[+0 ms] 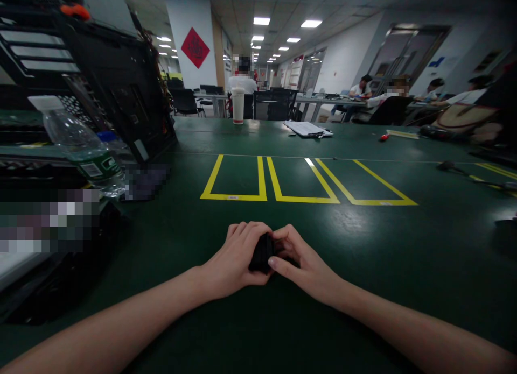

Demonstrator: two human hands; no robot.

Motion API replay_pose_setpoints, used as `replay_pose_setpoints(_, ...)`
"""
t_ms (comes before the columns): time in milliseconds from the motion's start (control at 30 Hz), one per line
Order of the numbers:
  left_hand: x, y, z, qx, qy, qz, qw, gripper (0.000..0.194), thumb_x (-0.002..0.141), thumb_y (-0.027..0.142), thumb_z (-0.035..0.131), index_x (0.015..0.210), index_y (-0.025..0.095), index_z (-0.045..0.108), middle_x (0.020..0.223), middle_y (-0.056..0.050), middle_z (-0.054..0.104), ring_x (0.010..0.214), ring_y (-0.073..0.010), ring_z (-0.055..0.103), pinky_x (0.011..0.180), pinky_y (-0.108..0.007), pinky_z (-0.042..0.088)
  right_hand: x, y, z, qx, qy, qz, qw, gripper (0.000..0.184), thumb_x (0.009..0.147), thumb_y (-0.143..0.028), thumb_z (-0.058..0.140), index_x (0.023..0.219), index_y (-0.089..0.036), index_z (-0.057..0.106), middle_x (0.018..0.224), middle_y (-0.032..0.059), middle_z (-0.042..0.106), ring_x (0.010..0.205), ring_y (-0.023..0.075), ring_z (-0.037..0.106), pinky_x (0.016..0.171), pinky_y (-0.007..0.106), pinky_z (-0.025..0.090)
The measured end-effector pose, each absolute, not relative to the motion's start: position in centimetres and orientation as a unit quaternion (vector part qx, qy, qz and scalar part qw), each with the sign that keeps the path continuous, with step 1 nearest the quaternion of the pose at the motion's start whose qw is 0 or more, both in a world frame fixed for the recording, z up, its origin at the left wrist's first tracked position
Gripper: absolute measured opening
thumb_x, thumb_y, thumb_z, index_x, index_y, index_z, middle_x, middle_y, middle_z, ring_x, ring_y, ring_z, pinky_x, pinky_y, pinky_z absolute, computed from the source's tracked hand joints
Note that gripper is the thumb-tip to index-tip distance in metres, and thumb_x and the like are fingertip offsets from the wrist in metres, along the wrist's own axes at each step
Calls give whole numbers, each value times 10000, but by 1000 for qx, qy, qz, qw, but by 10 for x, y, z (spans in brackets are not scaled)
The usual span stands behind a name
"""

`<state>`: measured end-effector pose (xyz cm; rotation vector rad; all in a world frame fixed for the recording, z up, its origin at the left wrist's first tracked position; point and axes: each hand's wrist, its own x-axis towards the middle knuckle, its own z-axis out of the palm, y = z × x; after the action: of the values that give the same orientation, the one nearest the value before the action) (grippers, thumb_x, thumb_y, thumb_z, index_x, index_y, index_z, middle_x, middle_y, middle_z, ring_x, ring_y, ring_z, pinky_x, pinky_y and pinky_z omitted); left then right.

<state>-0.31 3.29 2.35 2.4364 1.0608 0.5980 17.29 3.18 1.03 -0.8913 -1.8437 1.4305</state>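
A small black block-like object (263, 252) is between my two hands, low over the green table (315, 331). My left hand (238, 255) wraps round its left side, with the thumb below and the fingers over the top. From the right, my right hand (301, 263) pinches its edge between thumb and fingers. Most of the object is covered by my hands, and its exact kind does not show. Beyond the hands, yellow tape (307, 200) marks out three open-backed frames on the tabletop.
At left stand a clear plastic bottle (81, 142) and a black computer case (117, 89). Farther back are a white cup (238, 106) and a clipboard with paper (307, 128). A dark cable (464, 173) lies at right. Several people sit at tables in the background.
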Motion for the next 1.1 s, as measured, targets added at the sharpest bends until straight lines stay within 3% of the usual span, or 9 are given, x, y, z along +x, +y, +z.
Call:
replay_pose_setpoints(133, -4, 31, 30, 881, 374, 203, 208, 498, 694, 238, 574, 1122, 220, 321, 1078, -53, 447, 953, -205, 432, 832, -368, 323, 172, 32, 10, -348, -689, 550, 319, 140, 785, -248, 471, 903, -209, 405, 895, 11, 492, 839, 126, 516, 711, 301, 470)
replay_pose_setpoints(400, -4, 32, 25, 879, 377, 206, 207, 517, 681, 234, 588, 1123, 229, 320, 1080, -49, 446, 955, -210, 428, 831, -372, 316, 172, 32, 9, -370, -708, 519, 304, 254, 772, -229, 488, 1007, -206, 395, 999, 44, 481, 918, 151, 498, 793, 342, 449)
replay_pose_setpoints(767, -5, 32, 24, 882, 371, 210, 199, 515, 693, 246, 581, 1126, 225, 305, 1092, -56, 440, 979, -216, 420, 839, -380, 313, 172, 32, 7, -340, -685, 554, 330, 165, 764, -241, 502, 901, -210, 417, 924, 13, 493, 865, 132, 517, 733, 305, 473)
replay_pose_setpoints(967, -5, 33, 22, 880, 373, 208, 210, 507, 698, 245, 576, 1129, 227, 310, 1091, -54, 441, 974, -212, 423, 841, -383, 315, 172, 32, 10, -371, -689, 545, 301, 259, 772, -251, 491, 1010, -209, 398, 976, 42, 492, 875, 150, 515, 726, 322, 474)
replay_pose_setpoints(1100, -5, 34, 19, 876, 380, 217, 202, 558, 658, 204, 609, 1124, 231, 303, 1085, -47, 440, 969, -213, 423, 841, -386, 312, 174, 31, 8, -340, -724, 514, 311, 255, 750, -208, 522, 979, -208, 409, 980, 34, 468, 917, 148, 489, 763, 315, 461)
